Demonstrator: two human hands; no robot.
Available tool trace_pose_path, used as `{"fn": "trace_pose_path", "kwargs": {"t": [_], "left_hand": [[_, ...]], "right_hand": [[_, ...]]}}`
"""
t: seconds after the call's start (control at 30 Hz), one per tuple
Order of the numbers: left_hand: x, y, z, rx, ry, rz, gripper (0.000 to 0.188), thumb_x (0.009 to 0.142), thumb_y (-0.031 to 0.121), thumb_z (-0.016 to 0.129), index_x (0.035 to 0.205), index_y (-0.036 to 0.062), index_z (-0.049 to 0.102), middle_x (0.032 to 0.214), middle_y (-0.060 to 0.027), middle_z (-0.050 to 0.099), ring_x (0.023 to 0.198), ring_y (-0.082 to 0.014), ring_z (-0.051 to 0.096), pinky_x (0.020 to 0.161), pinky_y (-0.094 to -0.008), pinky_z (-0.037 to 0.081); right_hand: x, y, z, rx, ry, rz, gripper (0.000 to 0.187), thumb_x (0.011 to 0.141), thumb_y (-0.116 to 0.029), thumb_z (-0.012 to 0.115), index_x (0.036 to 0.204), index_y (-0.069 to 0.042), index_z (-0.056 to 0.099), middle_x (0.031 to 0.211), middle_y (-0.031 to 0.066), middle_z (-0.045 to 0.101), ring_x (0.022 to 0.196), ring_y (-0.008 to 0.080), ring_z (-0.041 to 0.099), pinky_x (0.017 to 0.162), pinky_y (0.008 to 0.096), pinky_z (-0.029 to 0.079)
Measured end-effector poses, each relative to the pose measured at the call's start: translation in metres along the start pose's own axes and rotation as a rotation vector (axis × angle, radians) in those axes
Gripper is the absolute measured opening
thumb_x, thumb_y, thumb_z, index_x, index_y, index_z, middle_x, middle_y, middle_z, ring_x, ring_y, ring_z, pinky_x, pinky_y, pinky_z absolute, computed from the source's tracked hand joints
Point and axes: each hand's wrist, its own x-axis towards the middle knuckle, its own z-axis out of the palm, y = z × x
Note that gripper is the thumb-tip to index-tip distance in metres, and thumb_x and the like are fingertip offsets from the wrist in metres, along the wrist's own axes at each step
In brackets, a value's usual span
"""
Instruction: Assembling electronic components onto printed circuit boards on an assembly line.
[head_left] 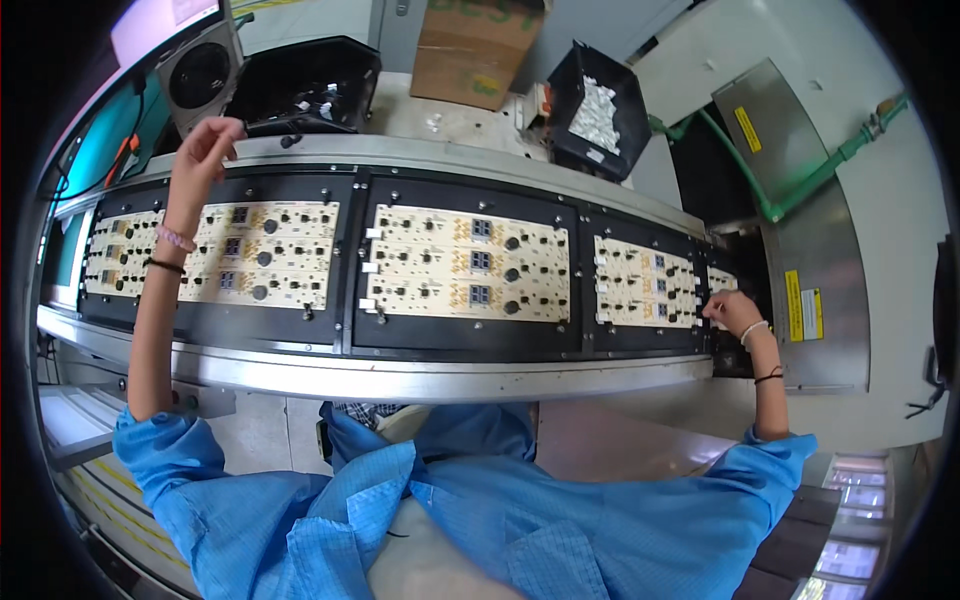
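My left hand (208, 150) is raised over the far rail at the left, close to the front of a black bin (290, 60). Its fingers are curled together, and whatever they may hold is too small to make out. Below that forearm lies a cream circuit board panel (300, 255) in a black frame. My right hand (735, 312) is pinched at the right edge of another board panel (640, 270), beside small white connectors (698, 308). Its fingertips hide what they grip. Between the hands sits a middle board panel (450, 262) with white connectors along its left edge.
Metal rails (430, 382) border the row of black frames. Behind stand a cardboard carton (475, 55) and a second black bin (563, 95) of small white pieces. A grey box with a round dark opening (198, 80) is at the far left; a green pipe (800, 195) runs at right.
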Motion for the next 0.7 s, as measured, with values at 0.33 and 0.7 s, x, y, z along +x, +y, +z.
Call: {"fn": "trace_pose_path", "kwargs": {"t": [0.33,0.7], "left_hand": [[-0.083,0.042,0.015,-0.063,-0.198,-0.016,0.01,0.089,0.015,0.065,0.094,0.0076,0.061,0.081,0.0047,0.059,0.067,-0.0005,0.053,0.048,-0.0138,0.037],[-0.178,0.063,-0.055,0.068,-0.298,-0.128,0.011,0.09,0.014,0.063,0.095,0.0045,0.061,0.092,0.0005,0.062,0.082,-0.0057,0.057,0.07,-0.022,0.048]], "right_hand": [[0.206,-0.2,-0.109,-0.012,0.601,-0.539,0.023,0.093,-0.022,0.053,0.109,-0.005,0.056,0.097,0.0172,0.06,0.089,0.034,0.06,0.081,0.0391,0.048],[0.322,-0.224,-0.074,-0.16,0.506,-0.054,0.042,0.093,-0.037,0.042,0.114,-0.002,0.057,0.12,0.0234,0.054,0.11,0.0403,0.054,0.094,0.0486,0.044]]}}
